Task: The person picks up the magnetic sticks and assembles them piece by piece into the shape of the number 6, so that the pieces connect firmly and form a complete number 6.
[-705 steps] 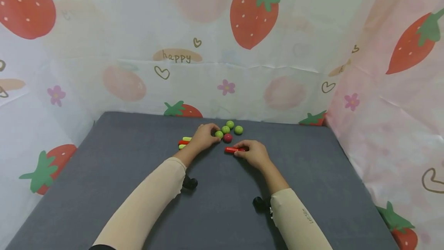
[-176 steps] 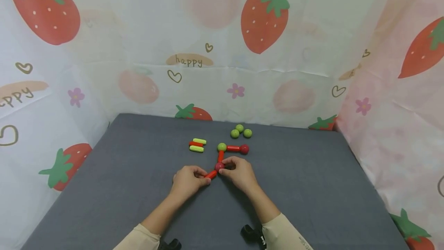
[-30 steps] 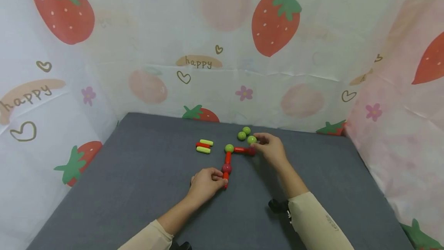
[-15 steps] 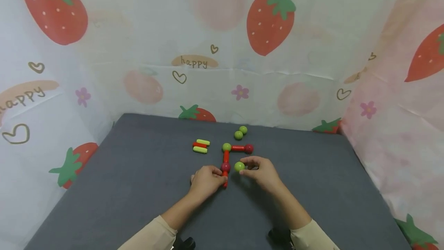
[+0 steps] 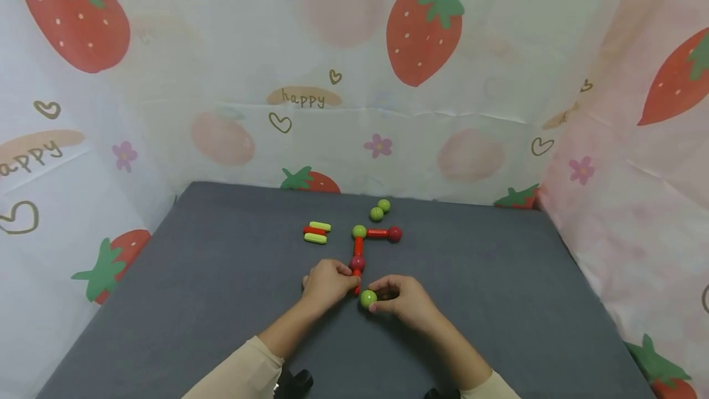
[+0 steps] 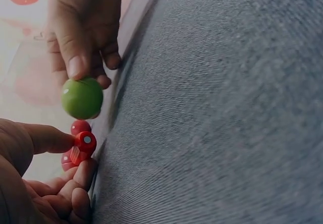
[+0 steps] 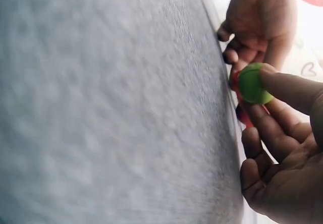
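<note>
My left hand [image 5: 327,287] pinches the lowest red rod [image 5: 357,275] between thumb and fingers; in the left wrist view its round end [image 6: 87,140] shows a pale dot. That rod joins a dark red ball [image 5: 357,262]. Farther up, another red rod [image 5: 359,246] leads to a green ball [image 5: 359,231]. From there a third red rod [image 5: 378,233] runs right to a second dark red ball [image 5: 395,234]. My right hand [image 5: 407,303] pinches a loose green ball [image 5: 368,299] with thumb and fingertips, close by the lowest rod's free end.
Two more green balls [image 5: 376,214] sit near the back of the grey table [image 5: 249,251]. Left of the joined pieces lie two yellow-green rods [image 5: 316,239] with a red rod [image 5: 314,230] between them. A strawberry-print cloth [image 5: 332,140] hangs behind the table.
My right hand took a green ball from the back group and brought it toward me, down beside the lowest rod's end. My left hand stays on that rod.
</note>
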`<state>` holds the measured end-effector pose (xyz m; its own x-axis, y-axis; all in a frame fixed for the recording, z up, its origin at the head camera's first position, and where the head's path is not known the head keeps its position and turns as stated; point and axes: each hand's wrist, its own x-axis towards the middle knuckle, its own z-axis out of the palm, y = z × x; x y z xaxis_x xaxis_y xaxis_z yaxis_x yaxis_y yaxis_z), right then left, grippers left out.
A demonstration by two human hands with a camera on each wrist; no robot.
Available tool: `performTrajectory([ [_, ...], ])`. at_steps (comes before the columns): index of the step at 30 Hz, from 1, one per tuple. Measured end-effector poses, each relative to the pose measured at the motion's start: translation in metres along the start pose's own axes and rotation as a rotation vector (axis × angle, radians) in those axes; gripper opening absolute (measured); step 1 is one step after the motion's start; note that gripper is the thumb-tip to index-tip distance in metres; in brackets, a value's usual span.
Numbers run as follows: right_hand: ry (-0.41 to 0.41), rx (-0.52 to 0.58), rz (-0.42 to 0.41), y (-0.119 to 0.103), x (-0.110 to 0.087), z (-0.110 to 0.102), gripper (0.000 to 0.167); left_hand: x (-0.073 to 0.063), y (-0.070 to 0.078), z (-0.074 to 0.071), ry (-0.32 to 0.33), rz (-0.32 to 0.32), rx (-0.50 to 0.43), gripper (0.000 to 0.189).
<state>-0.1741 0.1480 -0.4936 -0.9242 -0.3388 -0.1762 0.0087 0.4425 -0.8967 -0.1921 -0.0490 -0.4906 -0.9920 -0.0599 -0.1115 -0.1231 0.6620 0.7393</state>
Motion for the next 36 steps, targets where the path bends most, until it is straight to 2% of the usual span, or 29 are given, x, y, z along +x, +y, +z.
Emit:
performTrajectory([
  [10, 0.012, -0.109, -0.037, 0.003, -0.007, 0.013, 0.032, 0.002, 0.001, 0.0, 0.0, 0.007, -0.009, 0.016],
  [19, 0.127, -0.2, -0.052, 0.005, -0.005, 0.02, 0.033, 0.002, -0.001, 0.0, 0.009, 0.014, -0.02, 0.017],
  [23, 0.161, -0.219, -0.026, 0.003, -0.005, 0.024, 0.033, 0.003, -0.003, 0.002, 0.018, 0.025, -0.019, 0.017],
  [36, 0.223, -0.232, -0.014, 0.001, -0.005, 0.03, 0.032, 0.002, -0.003, 0.003, 0.019, 0.032, -0.017, 0.016],
])
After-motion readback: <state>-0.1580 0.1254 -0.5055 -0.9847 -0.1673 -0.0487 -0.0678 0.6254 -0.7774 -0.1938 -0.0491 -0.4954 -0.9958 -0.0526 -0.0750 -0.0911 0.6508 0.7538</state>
